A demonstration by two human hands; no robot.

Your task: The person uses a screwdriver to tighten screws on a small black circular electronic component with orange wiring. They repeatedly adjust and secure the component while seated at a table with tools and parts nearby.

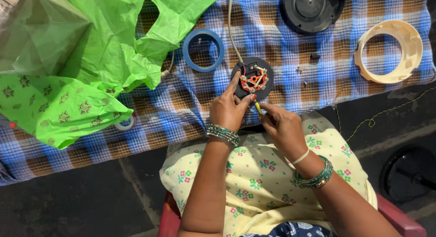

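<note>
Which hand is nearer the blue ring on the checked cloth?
Left. The left hand lies just below-right of the blue ring; the right hand sits farther right.

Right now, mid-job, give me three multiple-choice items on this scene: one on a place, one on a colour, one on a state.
1. Where does the blue ring lie? A) left of the black disc B) on the lap C) inside the cream ring
2. What colour is the bag? A) red B) green C) white
3. What is the left hand doing? A) resting on the lap B) lifting the bag C) gripping the disc

Key: 1 A, it sits on the cloth left of the disc. 2 B, bright green plastic. 3 C, its fingers clasp the disc's edge.
</note>
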